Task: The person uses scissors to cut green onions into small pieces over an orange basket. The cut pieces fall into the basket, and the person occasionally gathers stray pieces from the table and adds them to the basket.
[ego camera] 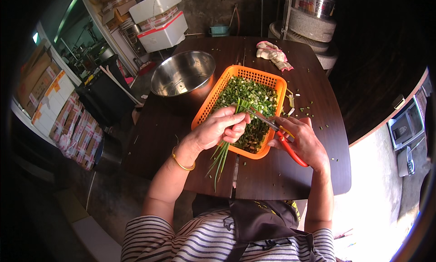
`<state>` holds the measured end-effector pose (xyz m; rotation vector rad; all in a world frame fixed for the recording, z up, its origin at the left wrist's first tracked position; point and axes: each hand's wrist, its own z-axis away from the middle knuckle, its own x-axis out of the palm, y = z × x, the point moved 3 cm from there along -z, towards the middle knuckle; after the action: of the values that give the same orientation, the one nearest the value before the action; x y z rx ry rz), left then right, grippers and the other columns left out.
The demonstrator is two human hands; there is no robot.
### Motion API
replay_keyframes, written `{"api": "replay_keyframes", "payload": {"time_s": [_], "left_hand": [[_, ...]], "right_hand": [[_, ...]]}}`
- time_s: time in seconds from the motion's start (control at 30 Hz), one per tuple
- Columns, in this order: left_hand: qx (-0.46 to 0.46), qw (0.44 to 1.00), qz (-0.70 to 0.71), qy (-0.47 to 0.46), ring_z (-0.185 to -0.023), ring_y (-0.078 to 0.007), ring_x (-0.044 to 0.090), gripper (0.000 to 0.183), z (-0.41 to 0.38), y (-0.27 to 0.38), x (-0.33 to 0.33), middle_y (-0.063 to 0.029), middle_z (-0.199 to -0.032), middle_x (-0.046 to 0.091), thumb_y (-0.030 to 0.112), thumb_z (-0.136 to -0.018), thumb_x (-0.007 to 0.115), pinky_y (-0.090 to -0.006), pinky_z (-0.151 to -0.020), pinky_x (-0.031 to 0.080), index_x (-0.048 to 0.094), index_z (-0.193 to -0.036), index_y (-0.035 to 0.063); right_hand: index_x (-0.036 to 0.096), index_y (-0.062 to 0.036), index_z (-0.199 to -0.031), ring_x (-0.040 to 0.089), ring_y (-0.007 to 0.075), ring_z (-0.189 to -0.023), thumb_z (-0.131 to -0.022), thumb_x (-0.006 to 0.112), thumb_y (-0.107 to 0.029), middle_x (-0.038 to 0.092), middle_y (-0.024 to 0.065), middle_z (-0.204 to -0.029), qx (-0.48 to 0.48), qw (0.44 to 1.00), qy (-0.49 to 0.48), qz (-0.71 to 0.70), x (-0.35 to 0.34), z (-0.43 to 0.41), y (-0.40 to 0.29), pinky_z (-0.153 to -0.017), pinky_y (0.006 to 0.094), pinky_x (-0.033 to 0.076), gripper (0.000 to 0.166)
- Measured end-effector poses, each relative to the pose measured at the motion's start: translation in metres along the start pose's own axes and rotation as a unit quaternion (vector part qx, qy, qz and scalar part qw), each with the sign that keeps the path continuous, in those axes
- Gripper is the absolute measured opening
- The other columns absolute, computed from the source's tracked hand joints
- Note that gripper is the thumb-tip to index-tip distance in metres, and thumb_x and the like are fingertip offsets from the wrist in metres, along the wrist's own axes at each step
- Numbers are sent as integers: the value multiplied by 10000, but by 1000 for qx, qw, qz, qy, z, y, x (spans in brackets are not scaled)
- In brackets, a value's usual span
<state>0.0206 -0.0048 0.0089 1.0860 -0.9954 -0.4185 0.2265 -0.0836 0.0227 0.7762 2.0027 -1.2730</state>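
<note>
My left hand [223, 126] holds a bunch of green onions [222, 156] above an orange perforated plastic basket [201, 115]. Their cut ends stick up past my thumb, and the long leaves hang down over the basket's near edge. In my right hand [301, 139] is a pair of scissors [287, 148] with red handles; the blades point left and touch or nearly touch the upper ends of the bunch. Chopped green onion [248, 92], green with white pieces, fills much of the basket. Whether the blades are apart is hard to tell.
A stainless steel bowl [184, 75] stands left of the basket on the dark wooden table [272, 180]. A crumpled cloth or glove [272, 54] lies at the far right. Cut bits [306, 109] are scattered right of the basket. Stacked foam boxes [163, 30] stand beyond the table.
</note>
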Motion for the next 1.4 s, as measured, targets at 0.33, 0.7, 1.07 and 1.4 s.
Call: {"api": "replay_keyframes", "payload": {"time_s": [0.33, 0.7, 1.07, 1.4], "left_hand": [[-53, 998, -10, -24, -521, -15, 289, 216, 2, -3, 0, 63, -673, 362, 230, -1006, 422, -161, -449, 235, 530, -983, 44], [0, 1000, -5, 17, -482, -10, 275, 239, 0, 2, -1, 62, -626, 334, 253, -1025, 363, -156, -405, 223, 507, -991, 66], [-53, 998, -30, -7, -497, -4, 271, 223, 3, -1, 0, 76, -629, 330, 221, -1012, 398, -154, -413, 201, 527, -929, 59], [-4, 999, -26, 32, -500, -13, 272, 233, 2, 3, 3, 57, -652, 345, 256, -1019, 380, -152, -421, 223, 509, -1002, 63]], "right_hand": [[597, -22, -1151, 608, 279, -776, -735, 748, -388, 643, 122, -793, 53, 995, -84, 9, -5, -4, -8, -813, 353, 385, 575], [619, -71, -1140, 608, 224, -699, -747, 736, -409, 604, 76, -772, -1, 1000, 10, 16, -2, 1, 2, -758, 336, 357, 531], [618, -48, -1039, 592, 279, -661, -748, 740, -382, 594, 99, -682, -24, 999, -22, -7, 1, -2, -5, -734, 345, 369, 459], [621, -55, -1096, 603, 255, -690, -764, 720, -415, 604, 93, -742, 1, 1000, 10, 22, -4, 0, -1, -764, 351, 368, 500]]}}
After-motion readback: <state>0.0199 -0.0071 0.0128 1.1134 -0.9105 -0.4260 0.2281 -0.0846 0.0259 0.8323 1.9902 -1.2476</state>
